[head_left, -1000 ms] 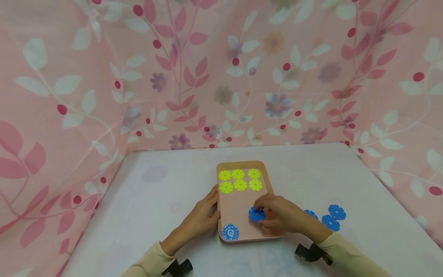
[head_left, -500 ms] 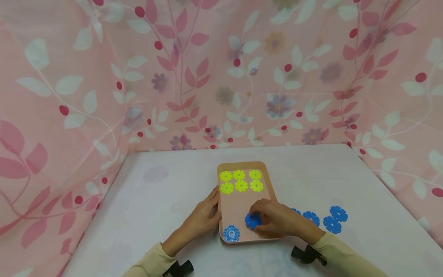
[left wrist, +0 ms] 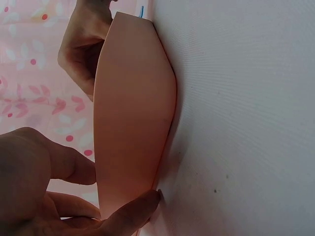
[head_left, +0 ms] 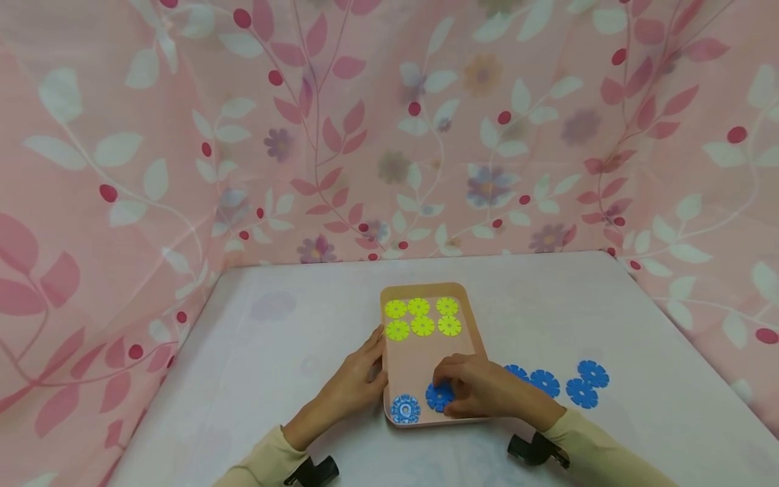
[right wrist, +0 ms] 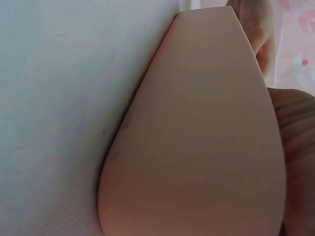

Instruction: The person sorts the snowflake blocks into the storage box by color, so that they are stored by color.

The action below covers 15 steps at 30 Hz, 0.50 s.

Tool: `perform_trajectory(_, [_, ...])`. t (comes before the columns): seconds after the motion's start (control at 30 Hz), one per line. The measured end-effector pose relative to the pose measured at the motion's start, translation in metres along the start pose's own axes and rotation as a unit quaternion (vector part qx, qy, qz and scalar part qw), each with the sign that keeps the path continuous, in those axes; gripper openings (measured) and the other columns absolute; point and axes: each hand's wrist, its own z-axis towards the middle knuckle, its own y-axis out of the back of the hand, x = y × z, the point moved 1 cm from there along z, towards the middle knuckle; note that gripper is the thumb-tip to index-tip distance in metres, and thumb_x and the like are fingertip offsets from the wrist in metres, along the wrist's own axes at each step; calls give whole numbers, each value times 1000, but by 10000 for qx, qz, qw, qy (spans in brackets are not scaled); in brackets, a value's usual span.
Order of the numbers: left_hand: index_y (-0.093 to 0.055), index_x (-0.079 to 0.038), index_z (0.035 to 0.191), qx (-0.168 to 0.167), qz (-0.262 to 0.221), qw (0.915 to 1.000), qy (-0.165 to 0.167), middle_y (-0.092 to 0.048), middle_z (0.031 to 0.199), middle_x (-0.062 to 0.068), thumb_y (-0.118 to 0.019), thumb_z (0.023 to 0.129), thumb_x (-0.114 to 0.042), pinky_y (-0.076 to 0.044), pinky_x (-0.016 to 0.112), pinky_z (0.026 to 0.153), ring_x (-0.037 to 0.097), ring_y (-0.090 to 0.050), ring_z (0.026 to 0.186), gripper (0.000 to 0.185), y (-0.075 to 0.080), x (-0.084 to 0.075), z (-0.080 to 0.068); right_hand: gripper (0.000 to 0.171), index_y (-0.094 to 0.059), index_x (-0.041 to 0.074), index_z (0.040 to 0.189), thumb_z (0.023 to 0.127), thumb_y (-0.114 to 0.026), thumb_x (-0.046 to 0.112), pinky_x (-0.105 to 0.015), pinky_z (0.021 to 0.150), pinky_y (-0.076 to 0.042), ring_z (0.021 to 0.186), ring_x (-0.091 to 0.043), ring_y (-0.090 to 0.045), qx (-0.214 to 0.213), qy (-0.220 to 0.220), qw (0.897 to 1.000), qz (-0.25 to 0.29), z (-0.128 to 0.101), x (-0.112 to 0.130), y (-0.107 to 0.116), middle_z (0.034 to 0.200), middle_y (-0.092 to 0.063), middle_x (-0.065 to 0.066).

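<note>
A pink tray (head_left: 408,362) lies lengthwise on the table. My left hand (head_left: 353,382) rests along its left side, its fingertips touching the outer wall (left wrist: 133,98) in the left wrist view. Over the tray's near right part, my right hand (head_left: 477,385) pinches a blue snowflake disc (head_left: 438,399) between thumb and fingers, close over the tray floor. To its left, a blue-and-white patterned disc (head_left: 404,409) occupies the near left corner. Two rows of yellow snowflake discs (head_left: 422,325) fill the far end. In the right wrist view, the tray wall (right wrist: 197,118) hides the held disc.
Several more blue snowflake discs (head_left: 581,393) lie on the white tablecloth (head_left: 292,352) right of the tray, one partly behind the right forearm. A pink floral curtain (head_left: 389,149) stands beyond the table's far edge. A black wrist camera (head_left: 535,451) sits under the right wrist.
My right hand has brought the blue disc left and nearer to the tray's front, beside the patterned disc. More of the loose blue discs now show. The left hand stays at the tray's side.
</note>
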Motion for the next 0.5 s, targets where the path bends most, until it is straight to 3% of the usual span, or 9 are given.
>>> perform_trajectory(0.23, [-32, 11, 156, 7, 25, 10000, -54, -19, 166, 28, -61, 98, 1, -31, 50, 115, 37, -26, 150, 66, -1, 1, 1, 32, -74, 19, 116, 87, -87, 22, -24, 78, -52, 89, -6, -57, 78, 203, 9997, 107, -3, -1, -3, 111, -68, 14])
perform_trajectory(0.5, [-32, 11, 156, 0, 43, 10000, -29, -19, 166, 27, -61, 98, 1, -31, 51, 115, 37, -26, 151, 66, -2, 1, 1, 28, -75, 19, 116, 90, -85, 19, -23, 75, -53, 87, -5, -58, 158, 270, 9993, 198, -5, -1, -2, 109, -69, 14])
